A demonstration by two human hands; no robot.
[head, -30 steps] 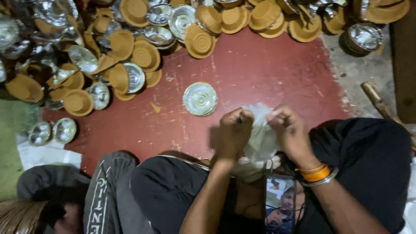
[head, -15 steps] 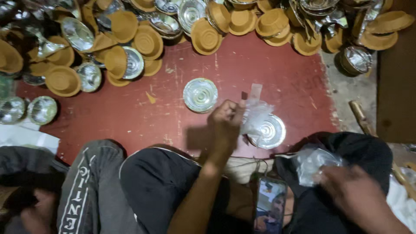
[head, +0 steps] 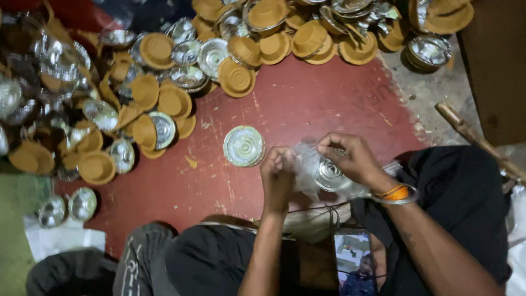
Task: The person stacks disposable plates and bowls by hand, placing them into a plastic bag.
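Bag: a thin clear plastic bag (head: 307,175), crumpled and whitish, pulled between my two hands just above my lap, at about 5 o'clock from the middle of the red floor (head: 307,104).
Bowl in bag: a shiny silver foil bowl (head: 329,174) shows through the plastic, round, its ribbed inside facing up at me.
Left hand: my left hand (head: 278,176) is closed in a loose fist on the bag's left edge, fingers curled tight on the film.
Right hand: my right hand (head: 348,156) pinches the bag's top right edge between thumb and fingertips; orange and metal bangles (head: 399,193) sit on that wrist.
Long axis: the bag stretches roughly from 9 to 3 o'clock between my hands; I cannot tell which end is its mouth.
Lone bowl: a single silver bowl (head: 244,146) lies open side up on the floor, just at 10 o'clock of my left hand, apart from it.
Heap: tan and silver bowls (head: 164,98) are piled from 9 round to 1 o'clock, well apart from my hands.
Open room: bare red floor lies between the heap and my hands, widest at 12 o'clock.
Edges: the red floor ends at grey concrete (head: 438,82) at 2 o'clock, where a stick (head: 466,131) lies; my knees close in from 6 o'clock.
Phone: a lit phone (head: 355,263) rests on my lap at 6 o'clock.
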